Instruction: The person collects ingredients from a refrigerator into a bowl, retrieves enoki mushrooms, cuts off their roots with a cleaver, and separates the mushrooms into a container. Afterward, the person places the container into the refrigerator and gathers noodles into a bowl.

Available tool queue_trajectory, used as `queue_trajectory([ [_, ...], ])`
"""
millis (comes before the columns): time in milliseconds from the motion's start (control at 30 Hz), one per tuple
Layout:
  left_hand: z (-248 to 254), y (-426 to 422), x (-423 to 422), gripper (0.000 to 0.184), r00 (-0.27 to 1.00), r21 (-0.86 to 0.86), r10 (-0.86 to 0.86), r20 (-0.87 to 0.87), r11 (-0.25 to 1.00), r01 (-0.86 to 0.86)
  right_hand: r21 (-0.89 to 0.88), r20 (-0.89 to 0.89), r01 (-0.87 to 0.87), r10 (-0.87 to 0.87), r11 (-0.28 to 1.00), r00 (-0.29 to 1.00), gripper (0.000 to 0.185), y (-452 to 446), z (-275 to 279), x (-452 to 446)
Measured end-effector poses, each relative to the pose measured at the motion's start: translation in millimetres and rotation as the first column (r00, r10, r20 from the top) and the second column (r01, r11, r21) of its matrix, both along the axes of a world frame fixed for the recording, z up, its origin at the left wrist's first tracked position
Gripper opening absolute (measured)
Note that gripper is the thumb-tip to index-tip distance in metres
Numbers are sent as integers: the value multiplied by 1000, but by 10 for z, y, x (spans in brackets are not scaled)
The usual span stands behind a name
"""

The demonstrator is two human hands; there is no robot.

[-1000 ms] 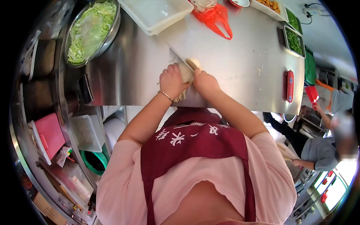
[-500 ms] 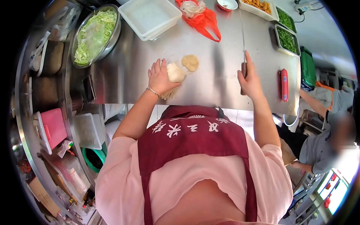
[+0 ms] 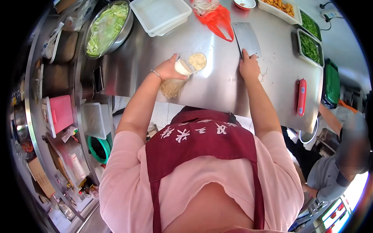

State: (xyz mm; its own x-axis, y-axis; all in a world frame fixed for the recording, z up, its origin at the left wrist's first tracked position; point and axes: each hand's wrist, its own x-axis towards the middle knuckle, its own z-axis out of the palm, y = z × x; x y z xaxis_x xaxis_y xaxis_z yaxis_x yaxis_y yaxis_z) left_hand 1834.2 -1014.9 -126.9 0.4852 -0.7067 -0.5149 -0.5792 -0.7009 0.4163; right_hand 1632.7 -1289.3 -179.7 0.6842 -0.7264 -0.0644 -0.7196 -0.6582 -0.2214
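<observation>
On a metal table (image 3: 217,87), the person's left hand (image 3: 168,70), half open, cupped a pale, stringy bundle (image 3: 173,87) beside a round cut piece (image 3: 197,61), seemingly to keep strands together, while the right hand (image 3: 250,69) gripped a cleaver (image 3: 247,38), blade flat, apparently for safety.

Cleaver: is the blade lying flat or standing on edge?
Flat: the cleaver's broad face shows from above, right hand at its handle; whether it touches the table, I cannot tell.
</observation>
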Motion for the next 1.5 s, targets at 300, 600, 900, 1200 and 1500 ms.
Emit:
queue_trajectory([
  [300, -30, 63, 123, 102, 991, -5, -3, -134, 1000, 2, -63, 525, -323, 307, 944, 794, 41, 419, 205, 16],
  [600, -578, 612, 787, 87, 585, -207, 95, -805, 880, -427, 155, 383, -507, 421, 848, 822, 39, 934, 205, 443],
  [900, -728, 1274, 849, 79, -219, 74, -190, -957, 569, -819, 71, -19, -655, 657, 752, 753, 59, 1197, 64, 949],
  [1200, -403, 1670, 1104, 102, -219, -59, -452, -865, 524, -850, 12, -138, -772, 766, 636, 628, 60, 1773, 377, 1001],
  [1500, -313, 1841, 1165, 102, -269, -61, -571, -776, 493, -868, 287, -187, -605, 663, 742, 725, 31, 1861, 30, 1100],
])
